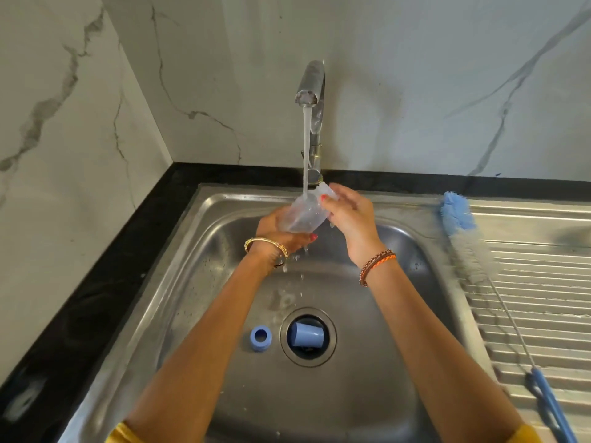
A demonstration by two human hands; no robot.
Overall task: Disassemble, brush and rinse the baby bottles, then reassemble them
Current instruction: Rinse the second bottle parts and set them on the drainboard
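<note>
A clear baby bottle body (303, 214) lies tilted under the running water from the tap (309, 91). My left hand (281, 239) cups its lower end from below. My right hand (350, 215) grips its upper end near the neck. Water drips off my hands into the steel sink (204, 251). A blue screw ring (260, 337) rests on the sink floor left of the drain. A blue cap (307, 334) lies on its side in the drain. A long bottle brush (470, 251) with blue and white bristles lies on the drainboard at the right.
The ribbed drainboard (543, 298) runs along the right of the basin. A black counter edge (105, 282) borders the sink on the left and back. Marble-look walls (415, 91) close the corner behind the tap.
</note>
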